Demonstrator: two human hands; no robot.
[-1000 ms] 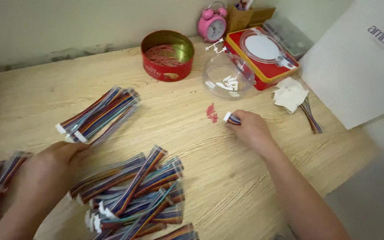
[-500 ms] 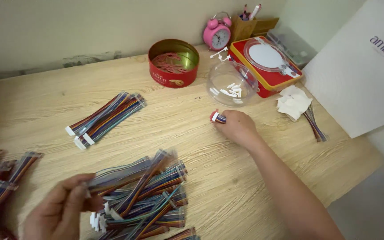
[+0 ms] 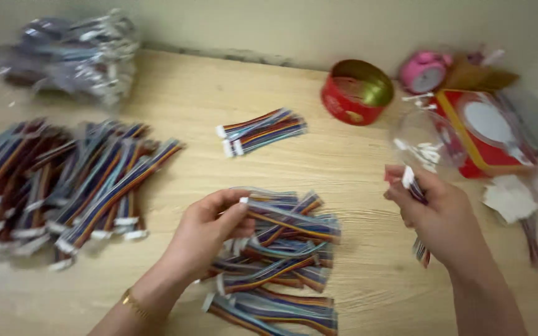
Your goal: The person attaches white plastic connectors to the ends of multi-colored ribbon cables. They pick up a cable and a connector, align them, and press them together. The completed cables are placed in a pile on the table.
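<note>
Centrally, left hand (image 3: 210, 230) over a loose heap of short rainbow-coloured ribbon cables with white plug ends (image 3: 281, 261) on the pale wooden worktop (image 3: 356, 168); grip closed, thumb and fingers pinching the white end of the topmost cable of the heap (image 3: 294, 219). To the right, right hand (image 3: 437, 214) raised just above the worktop, grip closed around one folded rainbow ribbon cable (image 3: 420, 249), white plug end showing above the fingers, lower end hanging below the palm. Between and beyond the hands, a small separate bundle of the same cables (image 3: 259, 130), lying flat, well apart from both. At far left, a large spread pile of ribbon cables (image 3: 63, 180), blurred. In the upper left corner, a clear plastic bag of further cables (image 3: 76, 53), too blurred for detail. Along the back edge at right: round red tin with gold interior (image 3: 356, 92), open; pink alarm clock (image 3: 423, 70); red rectangular box with a white oval on its lid (image 3: 487, 130). In front of the box, a clear plastic bowl holding small white pieces (image 3: 424, 146), just beyond the right hand. Beside the right wrist, crumpled white paper (image 3: 510, 199).
</note>
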